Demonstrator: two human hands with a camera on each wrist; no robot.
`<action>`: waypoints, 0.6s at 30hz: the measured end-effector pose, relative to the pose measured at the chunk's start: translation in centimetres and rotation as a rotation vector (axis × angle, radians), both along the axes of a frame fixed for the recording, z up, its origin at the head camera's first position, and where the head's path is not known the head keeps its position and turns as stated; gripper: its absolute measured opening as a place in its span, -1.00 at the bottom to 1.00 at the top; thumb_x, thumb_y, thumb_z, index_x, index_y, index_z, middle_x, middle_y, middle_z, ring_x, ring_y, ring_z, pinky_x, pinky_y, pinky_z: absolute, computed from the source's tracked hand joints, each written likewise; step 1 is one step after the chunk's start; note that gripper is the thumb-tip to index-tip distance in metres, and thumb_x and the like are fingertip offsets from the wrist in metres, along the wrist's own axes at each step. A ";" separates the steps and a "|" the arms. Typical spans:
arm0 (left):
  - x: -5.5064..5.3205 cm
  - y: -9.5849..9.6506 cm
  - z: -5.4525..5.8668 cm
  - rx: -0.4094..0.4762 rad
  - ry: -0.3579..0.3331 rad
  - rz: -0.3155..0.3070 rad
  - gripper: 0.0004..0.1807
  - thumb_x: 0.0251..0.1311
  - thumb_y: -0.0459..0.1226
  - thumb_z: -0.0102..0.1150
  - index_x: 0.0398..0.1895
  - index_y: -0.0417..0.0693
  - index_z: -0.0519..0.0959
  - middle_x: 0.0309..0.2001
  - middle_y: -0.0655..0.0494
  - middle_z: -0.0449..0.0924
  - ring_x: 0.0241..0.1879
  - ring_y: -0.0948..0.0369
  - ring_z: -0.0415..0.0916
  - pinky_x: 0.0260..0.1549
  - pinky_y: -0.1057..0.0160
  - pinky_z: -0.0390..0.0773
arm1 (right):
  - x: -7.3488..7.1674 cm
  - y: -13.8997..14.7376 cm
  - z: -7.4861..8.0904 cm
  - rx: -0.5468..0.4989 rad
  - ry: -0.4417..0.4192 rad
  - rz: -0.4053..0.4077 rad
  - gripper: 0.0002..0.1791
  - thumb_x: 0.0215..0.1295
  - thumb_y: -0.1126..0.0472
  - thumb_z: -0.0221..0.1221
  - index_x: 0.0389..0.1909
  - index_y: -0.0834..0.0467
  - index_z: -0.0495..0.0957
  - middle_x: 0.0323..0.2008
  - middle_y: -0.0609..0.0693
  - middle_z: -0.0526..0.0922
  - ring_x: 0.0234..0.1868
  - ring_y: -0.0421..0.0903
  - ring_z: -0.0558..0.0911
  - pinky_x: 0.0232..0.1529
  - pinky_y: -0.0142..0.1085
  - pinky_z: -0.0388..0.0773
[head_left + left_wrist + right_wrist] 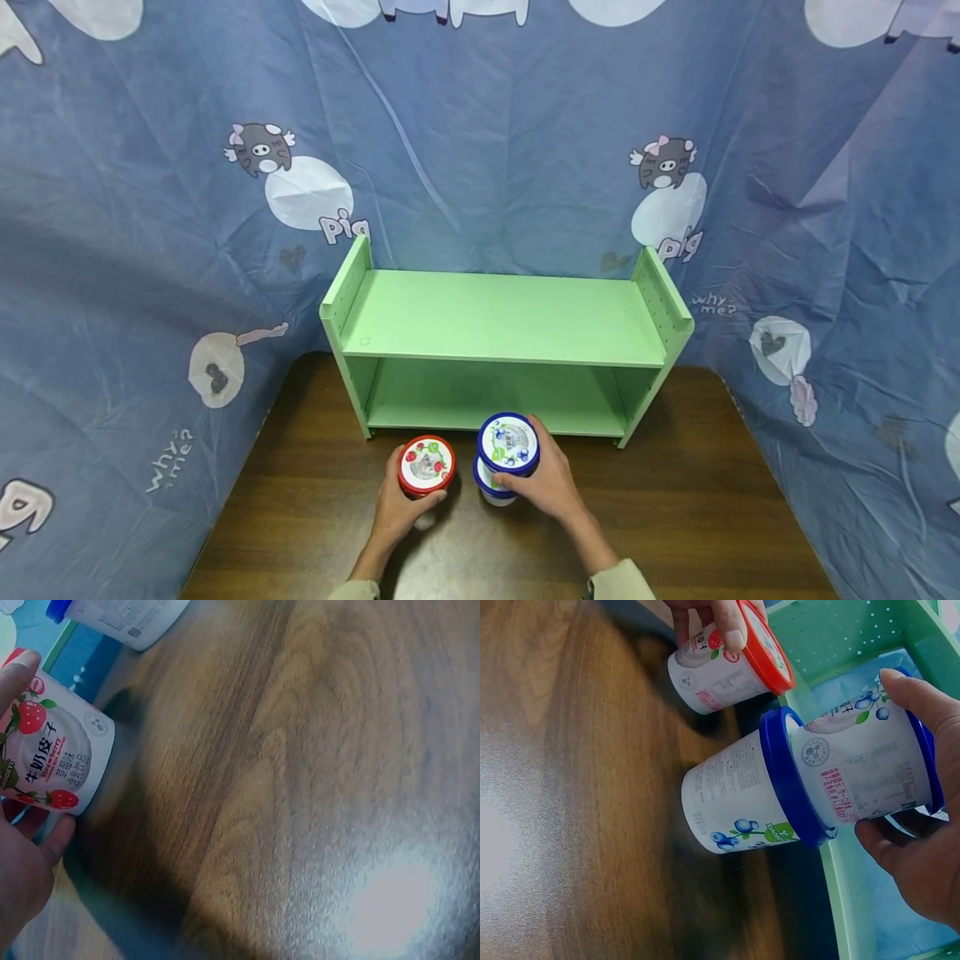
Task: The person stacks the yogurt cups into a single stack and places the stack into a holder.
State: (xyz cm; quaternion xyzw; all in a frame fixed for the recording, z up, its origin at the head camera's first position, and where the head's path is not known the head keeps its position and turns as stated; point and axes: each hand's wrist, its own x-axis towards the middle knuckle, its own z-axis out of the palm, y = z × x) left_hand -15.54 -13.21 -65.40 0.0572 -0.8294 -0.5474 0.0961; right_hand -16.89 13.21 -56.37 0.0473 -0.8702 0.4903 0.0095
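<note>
Two hands (395,504) (553,479) grip: left, one red-lidded tub (426,463); right, the upper of two blue-lidded tubs (862,761) (731,796).

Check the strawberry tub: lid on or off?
On: the red lid caps the strawberry tub in the head view, and its rim circles the tub's top end in the right wrist view.

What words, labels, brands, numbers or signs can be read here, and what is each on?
"pig": blue backdrop, more than once
"why me?": same backdrop, left and right
"牛奶皮子": red-lidded cup
"草莓味": same cup
Too small or blurred: that cup's finer print, and the print on the upper blue-lidded cup and lower blue-lidded cup.
</note>
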 end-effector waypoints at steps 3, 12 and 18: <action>0.0 0.1 0.0 0.035 -0.021 0.011 0.24 -0.35 -0.23 0.71 0.48 -0.22 0.17 0.31 -0.25 0.48 0.26 -0.06 0.45 0.26 -0.03 0.42 | -0.1 0.0 0.0 -0.003 0.002 0.001 0.25 -0.21 -0.09 0.60 0.52 0.11 0.14 0.31 0.25 0.47 0.28 0.21 0.51 0.26 0.20 0.46; 0.0 0.1 0.2 0.078 -0.050 0.024 0.23 -0.36 -0.26 0.71 0.49 -0.17 0.19 0.33 -0.21 0.47 0.28 -0.02 0.43 0.28 0.06 0.40 | -0.1 0.0 0.0 -0.006 0.008 0.000 0.25 -0.22 -0.08 0.60 0.51 0.12 0.15 0.31 0.25 0.48 0.28 0.20 0.50 0.27 0.18 0.44; 0.0 0.0 0.3 0.076 -0.043 0.028 0.22 -0.37 -0.26 0.71 0.48 -0.18 0.21 0.32 -0.19 0.48 0.26 -0.01 0.44 0.26 0.12 0.41 | 0.0 0.0 0.0 -0.013 0.009 0.001 0.24 -0.21 -0.08 0.60 0.51 0.12 0.14 0.31 0.25 0.47 0.28 0.21 0.50 0.26 0.19 0.44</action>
